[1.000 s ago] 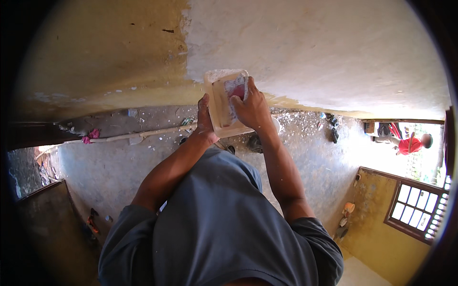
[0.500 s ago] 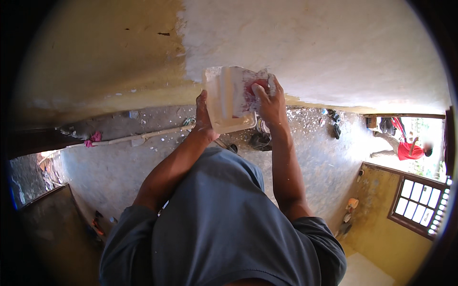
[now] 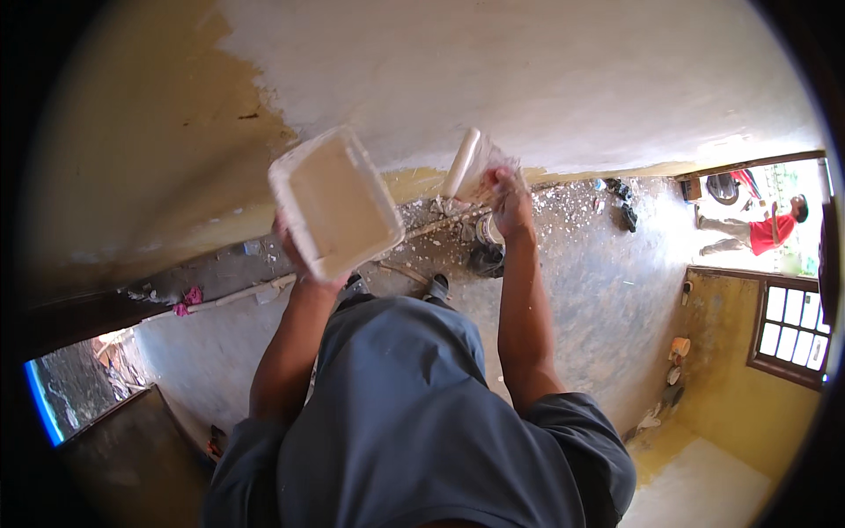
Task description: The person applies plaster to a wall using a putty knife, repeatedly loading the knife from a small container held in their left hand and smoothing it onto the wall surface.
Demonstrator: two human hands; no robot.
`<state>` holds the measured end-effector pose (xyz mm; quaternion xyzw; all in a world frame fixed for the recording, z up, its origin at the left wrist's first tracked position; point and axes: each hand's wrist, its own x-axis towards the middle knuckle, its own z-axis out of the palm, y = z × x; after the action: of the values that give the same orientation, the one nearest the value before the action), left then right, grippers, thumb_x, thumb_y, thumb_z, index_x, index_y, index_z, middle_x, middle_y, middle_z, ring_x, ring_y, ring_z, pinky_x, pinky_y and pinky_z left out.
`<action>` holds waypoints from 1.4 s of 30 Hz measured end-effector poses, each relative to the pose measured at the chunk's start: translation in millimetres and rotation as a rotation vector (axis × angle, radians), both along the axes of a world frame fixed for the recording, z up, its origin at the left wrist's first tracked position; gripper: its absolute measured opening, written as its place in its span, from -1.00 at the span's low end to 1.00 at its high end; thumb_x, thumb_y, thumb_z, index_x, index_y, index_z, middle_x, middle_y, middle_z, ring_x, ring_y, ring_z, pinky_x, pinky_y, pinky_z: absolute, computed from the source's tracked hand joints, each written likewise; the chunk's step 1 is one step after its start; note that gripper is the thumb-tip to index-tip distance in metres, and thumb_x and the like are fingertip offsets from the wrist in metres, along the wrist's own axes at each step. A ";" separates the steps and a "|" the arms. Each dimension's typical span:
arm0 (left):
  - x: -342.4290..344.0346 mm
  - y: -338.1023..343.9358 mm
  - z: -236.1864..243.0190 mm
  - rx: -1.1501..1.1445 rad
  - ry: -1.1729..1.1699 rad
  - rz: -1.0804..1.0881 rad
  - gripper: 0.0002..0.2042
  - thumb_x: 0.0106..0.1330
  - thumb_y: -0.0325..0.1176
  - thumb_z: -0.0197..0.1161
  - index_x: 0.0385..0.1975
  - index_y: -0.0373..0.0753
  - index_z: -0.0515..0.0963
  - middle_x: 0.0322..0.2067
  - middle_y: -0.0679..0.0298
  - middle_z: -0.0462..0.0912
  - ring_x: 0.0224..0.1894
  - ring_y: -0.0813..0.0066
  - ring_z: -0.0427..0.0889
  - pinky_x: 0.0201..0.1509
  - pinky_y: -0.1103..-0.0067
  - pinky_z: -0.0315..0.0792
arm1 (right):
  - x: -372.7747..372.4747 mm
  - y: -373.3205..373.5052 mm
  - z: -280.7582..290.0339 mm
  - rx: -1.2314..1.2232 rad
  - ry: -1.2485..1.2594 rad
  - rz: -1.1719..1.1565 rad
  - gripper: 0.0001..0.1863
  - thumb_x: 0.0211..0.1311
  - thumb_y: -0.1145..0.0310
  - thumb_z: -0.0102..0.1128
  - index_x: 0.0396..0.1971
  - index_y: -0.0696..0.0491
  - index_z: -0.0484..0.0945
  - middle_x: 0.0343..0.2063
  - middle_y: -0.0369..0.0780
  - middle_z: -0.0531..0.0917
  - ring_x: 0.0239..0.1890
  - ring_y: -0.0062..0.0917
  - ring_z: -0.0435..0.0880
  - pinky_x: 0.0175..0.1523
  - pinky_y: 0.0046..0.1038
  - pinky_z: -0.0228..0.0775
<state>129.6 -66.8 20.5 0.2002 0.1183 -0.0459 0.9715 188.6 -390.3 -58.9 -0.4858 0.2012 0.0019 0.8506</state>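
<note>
Near a patchy wall (image 3: 528,79), tray (image 3: 377,192) is clasped by left hand (image 3: 299,262), scraper (image 3: 481,172) pinched by right hand (image 3: 512,211), loading seemingly done, steadiness presumably needed.

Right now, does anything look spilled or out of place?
Yes: white flecks litter the grey floor along the foot of the wall, mostly to the right of the tray in the left hand. They look spilled; the substance is unclear.

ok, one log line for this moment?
left hand: holds pale tray | right hand: holds flat tool, blurred | tool/tray: apart | wall: part yellow, part pale
</note>
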 end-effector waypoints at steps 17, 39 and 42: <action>-94.1 63.7 8.4 0.190 0.165 0.166 -0.27 0.29 0.37 0.02 0.39 0.13 0.26 0.26 0.38 0.45 0.23 0.16 0.50 0.09 -0.05 0.51 | 89.3 32.0 -263.8 0.500 0.195 -0.479 -0.85 0.26 0.60 0.05 -0.20 0.16 0.54 -0.28 -0.19 0.60 -0.16 -0.31 0.62 0.07 -0.08 0.55; -79.5 66.3 -19.7 -0.055 0.145 -0.009 -0.30 0.34 0.31 0.00 0.40 0.06 0.26 0.32 0.37 0.38 0.34 0.25 0.37 0.34 0.14 0.34 | 89.2 47.1 83.3 0.225 -0.069 -0.343 -0.83 0.23 0.57 -0.02 -0.18 0.25 0.35 -0.04 -0.03 0.33 0.08 -0.20 0.41 0.20 0.23 0.50; -78.9 71.1 -27.3 -0.093 0.056 -0.073 -0.28 0.32 0.33 0.01 0.40 0.08 0.27 0.33 0.38 0.37 0.36 0.26 0.35 0.36 0.14 0.32 | 89.4 52.9 143.0 0.195 -0.086 -0.380 -0.86 0.20 0.60 -0.04 -0.23 0.26 0.34 0.00 0.00 0.28 0.15 -0.20 0.36 0.16 0.25 0.54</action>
<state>50.7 4.3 -6.8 0.1577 0.1360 -0.0923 0.9737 278.0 -337.4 84.1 -0.3539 0.2516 -0.1598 0.8865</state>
